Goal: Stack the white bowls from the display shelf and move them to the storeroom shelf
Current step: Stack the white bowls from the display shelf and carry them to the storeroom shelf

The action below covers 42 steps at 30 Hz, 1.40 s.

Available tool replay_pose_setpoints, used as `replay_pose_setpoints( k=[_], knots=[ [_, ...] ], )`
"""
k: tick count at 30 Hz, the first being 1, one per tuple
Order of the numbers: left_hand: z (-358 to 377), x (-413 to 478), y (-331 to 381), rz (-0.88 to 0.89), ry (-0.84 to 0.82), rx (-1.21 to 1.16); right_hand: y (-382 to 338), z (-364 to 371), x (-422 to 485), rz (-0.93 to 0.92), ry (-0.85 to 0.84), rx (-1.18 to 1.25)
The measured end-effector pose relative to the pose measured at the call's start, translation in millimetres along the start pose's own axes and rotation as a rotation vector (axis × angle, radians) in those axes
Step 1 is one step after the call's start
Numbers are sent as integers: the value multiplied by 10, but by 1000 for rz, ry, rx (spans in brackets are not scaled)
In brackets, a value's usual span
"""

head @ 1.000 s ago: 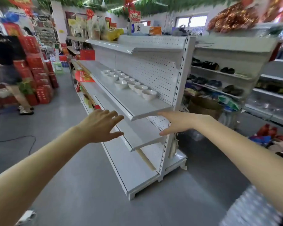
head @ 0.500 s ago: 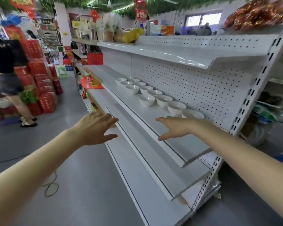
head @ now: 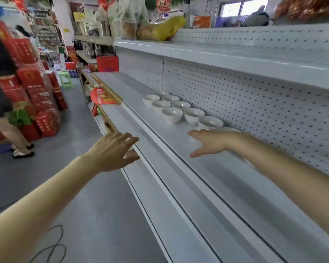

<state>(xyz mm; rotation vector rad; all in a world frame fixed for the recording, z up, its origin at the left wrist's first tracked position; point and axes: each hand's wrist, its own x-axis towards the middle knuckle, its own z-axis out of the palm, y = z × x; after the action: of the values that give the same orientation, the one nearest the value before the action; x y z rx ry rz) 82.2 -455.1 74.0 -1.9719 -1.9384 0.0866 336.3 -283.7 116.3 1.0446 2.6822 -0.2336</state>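
Right hand (head: 211, 143) stretches out over the white display shelf (head: 207, 179), palm down, fingers straight and spread, with nothing in it. It lies at the near end of the white bowls (head: 172, 114); the closest of them is mostly hidden behind it, and whether the fingers touch that bowl cannot be told. The bowls stand upright and unstacked in two rows, close together, along the back of the shelf beside the pegboard panel (head: 254, 103). The left hand (head: 114, 150) hangs lower and further out, in front of the shelf edges, fingers loosely apart and empty, well apart from the bowls. Above runs an upper shelf (head: 226, 59) that carries a yellow bag (head: 165, 27) and other packaged goods at its far end. Across the grey floor (head: 95, 215) of the aisle stands a pile of red boxes (head: 32, 88), with a person (head: 0, 82) just beside it at the picture's left edge. A green stool (head: 66, 79) sits further down the aisle, and a black cable (head: 53, 243) loops on the floor near the left forearm.
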Motion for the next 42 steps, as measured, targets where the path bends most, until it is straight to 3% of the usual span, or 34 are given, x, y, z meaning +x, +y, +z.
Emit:
replay_pose_setpoints(
  k=[11, 21, 30, 38, 42],
  knots=[
    [679, 1915, -1635, -70, -54, -14, 243, -537, 2411, -64, 31, 11],
    [1926, 3554, -2443, 160, -43, -128, 264, -445, 3593, -52, 125, 19],
    [2697, 5024, -3173, 435, 8, -295, 190, -497, 4577, 299, 249, 173],
    [3121, 5350, -3390, 441, -133, -593, 91, -602, 5096, 549, 236, 392],
    [3285, 5383, -3394, 367, -245, -925, 153, -566, 5194, 613, 192, 471]
  ],
)
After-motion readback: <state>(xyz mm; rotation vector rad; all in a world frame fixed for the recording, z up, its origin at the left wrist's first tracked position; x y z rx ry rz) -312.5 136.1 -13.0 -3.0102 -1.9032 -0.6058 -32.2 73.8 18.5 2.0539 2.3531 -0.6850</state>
